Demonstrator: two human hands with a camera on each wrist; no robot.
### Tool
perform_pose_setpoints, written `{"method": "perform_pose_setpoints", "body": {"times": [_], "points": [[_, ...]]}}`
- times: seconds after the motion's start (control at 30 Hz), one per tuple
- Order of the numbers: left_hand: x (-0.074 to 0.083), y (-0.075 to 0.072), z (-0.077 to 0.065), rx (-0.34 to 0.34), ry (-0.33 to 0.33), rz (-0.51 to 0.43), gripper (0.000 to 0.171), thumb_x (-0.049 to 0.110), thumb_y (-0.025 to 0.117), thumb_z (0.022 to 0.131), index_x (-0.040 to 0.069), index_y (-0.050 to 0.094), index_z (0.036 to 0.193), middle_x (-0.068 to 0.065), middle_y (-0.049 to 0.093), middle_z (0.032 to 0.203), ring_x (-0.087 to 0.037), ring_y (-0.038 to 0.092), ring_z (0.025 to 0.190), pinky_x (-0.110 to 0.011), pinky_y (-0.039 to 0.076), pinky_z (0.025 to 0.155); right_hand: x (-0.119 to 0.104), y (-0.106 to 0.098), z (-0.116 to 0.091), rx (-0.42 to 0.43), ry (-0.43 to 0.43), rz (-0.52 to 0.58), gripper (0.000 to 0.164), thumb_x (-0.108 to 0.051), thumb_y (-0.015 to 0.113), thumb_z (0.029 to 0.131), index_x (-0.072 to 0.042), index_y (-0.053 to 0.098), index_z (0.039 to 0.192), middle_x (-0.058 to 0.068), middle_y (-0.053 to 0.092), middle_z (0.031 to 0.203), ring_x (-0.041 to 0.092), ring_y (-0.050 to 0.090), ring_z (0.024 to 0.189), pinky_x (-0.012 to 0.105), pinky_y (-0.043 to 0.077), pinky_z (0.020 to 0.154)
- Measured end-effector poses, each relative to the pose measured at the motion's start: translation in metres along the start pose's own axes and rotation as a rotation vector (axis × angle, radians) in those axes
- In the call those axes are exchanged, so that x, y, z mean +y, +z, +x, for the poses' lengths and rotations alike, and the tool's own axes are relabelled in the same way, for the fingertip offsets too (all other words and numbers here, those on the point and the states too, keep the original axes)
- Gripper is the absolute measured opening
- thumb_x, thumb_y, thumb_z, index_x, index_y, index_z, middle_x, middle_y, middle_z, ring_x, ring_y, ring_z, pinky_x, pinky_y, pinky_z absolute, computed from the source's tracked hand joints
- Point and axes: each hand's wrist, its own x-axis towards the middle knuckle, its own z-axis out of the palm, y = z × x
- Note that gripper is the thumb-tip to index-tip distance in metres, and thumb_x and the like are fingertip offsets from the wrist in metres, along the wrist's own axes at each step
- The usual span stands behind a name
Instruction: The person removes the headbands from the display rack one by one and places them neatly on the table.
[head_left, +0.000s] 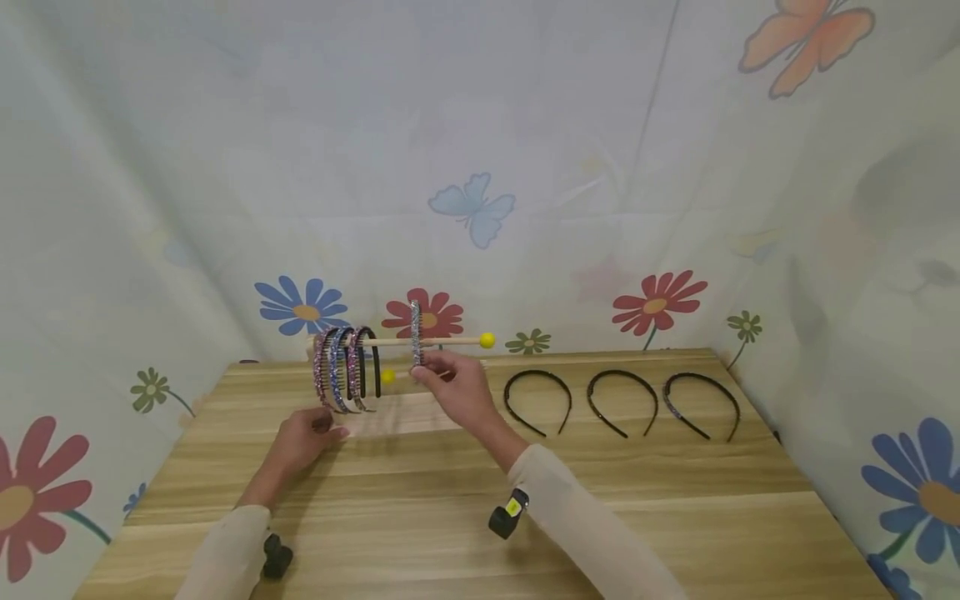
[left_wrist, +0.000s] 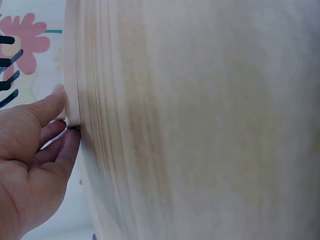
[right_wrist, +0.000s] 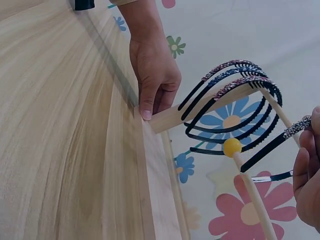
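Observation:
A wooden rack holds three glittery toothed headbands on its upper rod [head_left: 390, 342]: a pink one [head_left: 319, 371], a blue one [head_left: 337, 367] and another pink one [head_left: 353, 362]. My right hand [head_left: 459, 392] pinches a silver glitter headband [head_left: 416, 321] near its lower part. That band stands upright around the rod, between the hung bands and the yellow end ball [head_left: 487, 340]. At the left, my left hand [head_left: 298, 443] grips the end of the rack's wooden base [right_wrist: 162, 185], thumb on top, as the right wrist view shows. The right hand is partly cut off there.
Three dark headbands lie apart in a row on the right of the wooden table: one [head_left: 537, 373], a second [head_left: 622, 373] and a third [head_left: 702, 377]. A lower rod ends in another yellow ball [head_left: 387, 377]. A flowered curtain [head_left: 570, 250] hangs behind the table.

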Motion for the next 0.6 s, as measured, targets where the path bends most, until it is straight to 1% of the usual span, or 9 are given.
{"method": "perform_pose_setpoints", "body": {"times": [0.23,0.37,0.6], "points": [[0.003,-0.001,-0.001,0.004,0.006,0.004,0.023,0.024,0.077,0.094,0.006,0.064,0.087,-0.001,0.056,0.075,-0.016,0.046,0.071,-0.029,0.038,0.061,-0.006,-0.012,0.002,0.016,-0.039,0.015,0.019,-0.021,0.075,0.095,-0.005,0.078,0.105,0.006,0.076,0.090,0.012,0.070,0.080,0.026,0.060,0.073],[0.003,-0.001,-0.001,-0.001,0.001,0.000,0.023,0.024,0.077,0.094,0.005,0.065,0.087,-0.002,0.057,0.076,-0.016,0.047,0.071,-0.029,0.038,0.062,-0.008,-0.019,0.004,0.024,-0.042,0.002,0.019,-0.020,0.074,0.095,-0.005,0.078,0.107,0.007,0.076,0.090,0.014,0.070,0.078,0.026,0.059,0.073],[0.002,0.000,0.000,-0.011,-0.008,0.015,0.021,0.023,0.076,0.094,0.005,0.066,0.089,-0.002,0.057,0.076,-0.016,0.047,0.071,-0.029,0.038,0.061,-0.009,-0.031,0.003,0.026,-0.026,-0.028,0.022,-0.021,0.076,0.094,-0.005,0.077,0.108,0.005,0.076,0.090,0.013,0.069,0.078,0.025,0.058,0.071]]}}
